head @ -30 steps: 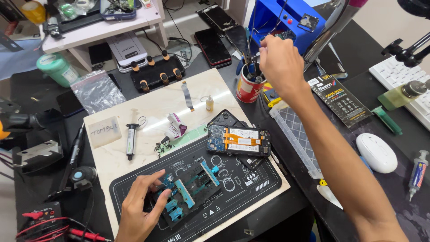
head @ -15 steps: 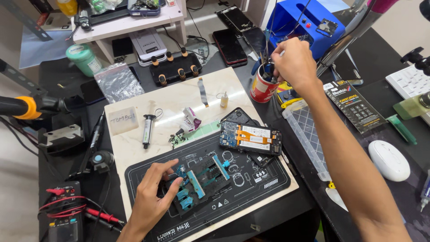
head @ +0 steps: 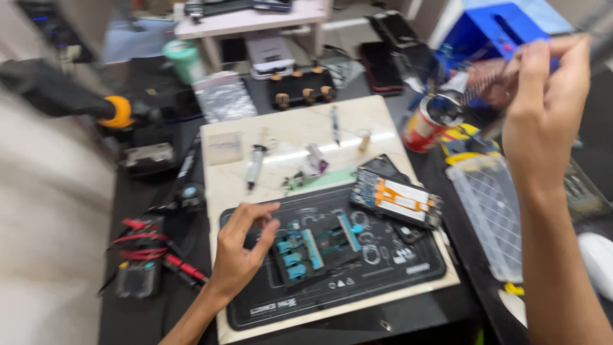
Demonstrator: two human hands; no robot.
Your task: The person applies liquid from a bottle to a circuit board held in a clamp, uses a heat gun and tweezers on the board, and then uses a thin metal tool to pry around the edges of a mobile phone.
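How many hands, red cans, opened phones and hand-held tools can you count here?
Hands: 2, left hand and right hand
Red can: 1
Opened phone: 1
Thin tool, pinched in right hand: 1
Total: 5

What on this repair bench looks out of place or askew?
The opened phone lies skewed, half on the black work mat and half off its top right corner. Otherwise nothing looks spilled or broken, though the picture is blurred.

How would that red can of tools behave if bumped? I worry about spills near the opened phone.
The red can is narrow and upright with tools sticking above its rim, so probably top-heavy and apt to tip. Being round, it might then roll toward the opened phone lying close by.
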